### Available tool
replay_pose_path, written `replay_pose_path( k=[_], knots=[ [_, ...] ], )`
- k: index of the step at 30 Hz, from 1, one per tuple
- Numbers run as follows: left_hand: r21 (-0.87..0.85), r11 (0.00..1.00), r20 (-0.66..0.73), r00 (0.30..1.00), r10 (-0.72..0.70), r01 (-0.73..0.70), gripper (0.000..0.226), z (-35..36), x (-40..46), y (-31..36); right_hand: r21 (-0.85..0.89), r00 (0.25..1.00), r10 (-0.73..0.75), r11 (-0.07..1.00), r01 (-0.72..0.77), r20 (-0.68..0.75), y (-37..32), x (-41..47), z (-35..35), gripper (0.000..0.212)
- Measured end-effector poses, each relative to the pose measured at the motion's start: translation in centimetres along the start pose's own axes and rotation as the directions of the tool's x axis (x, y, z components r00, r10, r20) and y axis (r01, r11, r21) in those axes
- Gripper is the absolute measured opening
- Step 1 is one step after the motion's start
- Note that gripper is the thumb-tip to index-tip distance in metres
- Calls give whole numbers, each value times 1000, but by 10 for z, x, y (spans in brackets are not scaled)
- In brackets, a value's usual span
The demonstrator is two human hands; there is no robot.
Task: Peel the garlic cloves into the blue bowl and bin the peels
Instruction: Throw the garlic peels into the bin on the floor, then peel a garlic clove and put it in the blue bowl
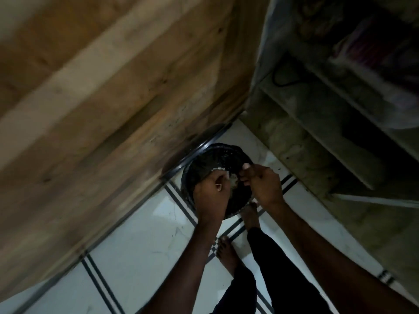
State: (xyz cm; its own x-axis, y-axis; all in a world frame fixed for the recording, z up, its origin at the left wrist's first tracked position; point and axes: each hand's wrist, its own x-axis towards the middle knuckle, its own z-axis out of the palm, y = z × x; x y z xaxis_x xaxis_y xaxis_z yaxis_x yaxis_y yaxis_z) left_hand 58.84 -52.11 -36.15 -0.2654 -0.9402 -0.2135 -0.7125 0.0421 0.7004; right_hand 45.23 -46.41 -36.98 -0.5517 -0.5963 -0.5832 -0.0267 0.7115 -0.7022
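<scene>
Both hands hang over a round black bin point(217, 159) that stands on the floor in the corner. The left hand point(212, 189) is cupped, its fingers curled inward around a small pale heap of garlic peels point(233, 176), and a thin ring or band shows on 1 finger. The right hand point(264, 184) sits just beside it, its fingertips point(244, 167) bunched together at the edge of that same pale heap, pinching or brushing at it; the blur and dim light make it hard to tell which. The 2 hands nearly touch above the middle of the bin's mouth. A few pale flecks lie against the dark lining inside the bin, toward its far rim.

The bin stands on a white tiled floor point(140, 243) crossed by dark double lines. It sits close against a large wooden panel point(108, 91) that fills the left and upper part of the view, with a dark metal strip along the panel's lower edge. To the right is a grey shelf unit point(317, 123) with several open levels; a dark cord lies on 1 level and a plastic bag point(385, 64) on a higher one, both blurred. The person's 2 bare feet point(226, 252) and dark trouser legs show below the hands, the forward foot touching or just beside the bin's near rim.
</scene>
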Motion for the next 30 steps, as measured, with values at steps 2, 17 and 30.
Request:
replay_pose_path(
  k=[2, 17, 30],
  knots=[
    [-111, 990, -24, 996, 86, -88, 21, -34, -24, 55, 2, 992, -109, 994, 109, -66, -38, -49, -45, 38],
    [-455, 714, 124, 756, 642, -532, 15, -69, -271, 429, -127, 706, -415, 897, 424, -573, -63, -358, -411, 13],
    [-469, 733, 408, 615, 675, -493, 15, 176, -483, 591, -117, 570, -229, 967, 226, -789, 162, -452, -683, 25]
  ],
)
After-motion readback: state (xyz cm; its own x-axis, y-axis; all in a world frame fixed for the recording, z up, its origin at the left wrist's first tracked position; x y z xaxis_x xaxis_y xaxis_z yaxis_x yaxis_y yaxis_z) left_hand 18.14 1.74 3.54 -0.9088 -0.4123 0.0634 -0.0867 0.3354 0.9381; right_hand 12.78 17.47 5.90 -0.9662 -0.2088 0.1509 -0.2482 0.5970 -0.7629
